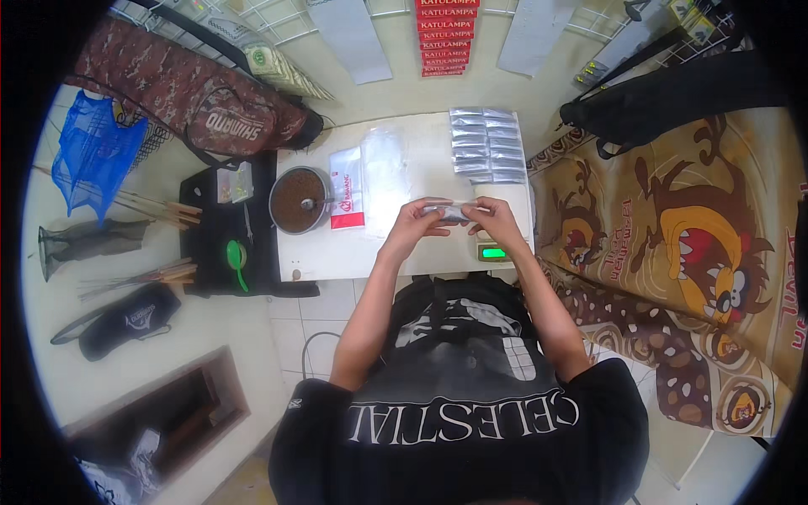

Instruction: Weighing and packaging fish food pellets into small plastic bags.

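Observation:
Between my left hand (413, 222) and my right hand (495, 221) is a small clear plastic packet (451, 213), held up over the front of the white table (341, 259). The fingers of both hands pinch its two ends, and what it contains is too small to tell. Under my right hand stands a digital scale (495, 252) with a lit green display. Beyond it, several silvery packets (487, 145) lie in two columns. Left of my hands are flat clear plastic bags (385, 170) and a red and white printed bag (346, 189).
A metal bowl (273, 218) of brown granules with a spoon (309, 204) sits at the table's left. Beside it, a black surface (208, 265) carries a green spoon (235, 255) and a clear plastic box (235, 183). A camouflage rod bag (208, 101) leans at back left; patterned fabric (631, 227) borders the right.

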{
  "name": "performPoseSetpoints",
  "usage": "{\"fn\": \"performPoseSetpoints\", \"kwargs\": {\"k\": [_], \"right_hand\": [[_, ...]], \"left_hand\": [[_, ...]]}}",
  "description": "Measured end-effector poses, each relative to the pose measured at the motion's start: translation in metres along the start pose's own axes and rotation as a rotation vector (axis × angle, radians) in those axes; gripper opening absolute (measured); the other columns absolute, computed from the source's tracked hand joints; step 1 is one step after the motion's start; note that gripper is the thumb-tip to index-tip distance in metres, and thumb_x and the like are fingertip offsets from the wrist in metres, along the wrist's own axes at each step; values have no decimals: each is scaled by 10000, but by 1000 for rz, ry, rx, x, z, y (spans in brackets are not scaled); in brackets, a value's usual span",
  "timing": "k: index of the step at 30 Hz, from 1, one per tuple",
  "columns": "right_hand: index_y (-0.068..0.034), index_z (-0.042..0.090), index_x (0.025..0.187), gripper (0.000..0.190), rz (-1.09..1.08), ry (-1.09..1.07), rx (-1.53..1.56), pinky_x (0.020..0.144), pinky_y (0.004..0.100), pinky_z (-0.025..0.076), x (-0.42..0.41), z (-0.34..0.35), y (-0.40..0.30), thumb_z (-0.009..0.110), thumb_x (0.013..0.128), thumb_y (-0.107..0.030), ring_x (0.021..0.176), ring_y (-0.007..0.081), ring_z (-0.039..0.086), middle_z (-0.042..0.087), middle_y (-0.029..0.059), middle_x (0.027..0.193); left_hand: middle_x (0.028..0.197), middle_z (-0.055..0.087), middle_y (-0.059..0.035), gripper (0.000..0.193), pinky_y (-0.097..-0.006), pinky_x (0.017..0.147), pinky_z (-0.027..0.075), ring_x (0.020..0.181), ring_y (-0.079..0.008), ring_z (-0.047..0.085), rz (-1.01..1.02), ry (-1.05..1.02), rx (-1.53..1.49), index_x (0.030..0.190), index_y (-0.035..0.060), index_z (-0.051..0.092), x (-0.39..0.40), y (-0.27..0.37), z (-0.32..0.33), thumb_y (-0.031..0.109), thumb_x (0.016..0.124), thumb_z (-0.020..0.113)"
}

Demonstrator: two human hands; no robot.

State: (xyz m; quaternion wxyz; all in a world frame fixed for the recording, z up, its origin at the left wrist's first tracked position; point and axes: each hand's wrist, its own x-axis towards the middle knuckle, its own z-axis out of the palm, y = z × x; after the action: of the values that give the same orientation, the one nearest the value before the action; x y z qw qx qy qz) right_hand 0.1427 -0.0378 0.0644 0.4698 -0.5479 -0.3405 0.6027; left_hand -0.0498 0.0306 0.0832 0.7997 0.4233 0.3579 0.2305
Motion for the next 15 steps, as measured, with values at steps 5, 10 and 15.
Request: {"fn": "performPoseSetpoints", "kwargs": {"k": [5,10,15], "right_hand": [[1,621,1077,268,5,-34,86,591,250,510,3,-4,7,670,841,-115,775,125,624,640,50,916],[11,622,1072,288,-154,-113,40,589,249,503,-2,3,3,693,801,-56,785,120,622,634,39,950],[17,639,1018,231,-150,-62,-18,569,242,499,3,-2,6,689,809,-67,758,124,632,645,64,926]], "left_hand": [[1034,639,-137,235,-281,681,583,882,-253,674,-32,44,-18,1126,-31,569,-2,0,0,62,919,511],[1026,638,-139,232,-283,698,581,900,-265,669,-65,72,-51,1117,-48,564,-1,1,-2,66,925,499],[1003,643,-130,217,-283,746,568,928,-240,657,-50,-70,-153,1092,-51,577,-3,5,1,47,899,555]]}}
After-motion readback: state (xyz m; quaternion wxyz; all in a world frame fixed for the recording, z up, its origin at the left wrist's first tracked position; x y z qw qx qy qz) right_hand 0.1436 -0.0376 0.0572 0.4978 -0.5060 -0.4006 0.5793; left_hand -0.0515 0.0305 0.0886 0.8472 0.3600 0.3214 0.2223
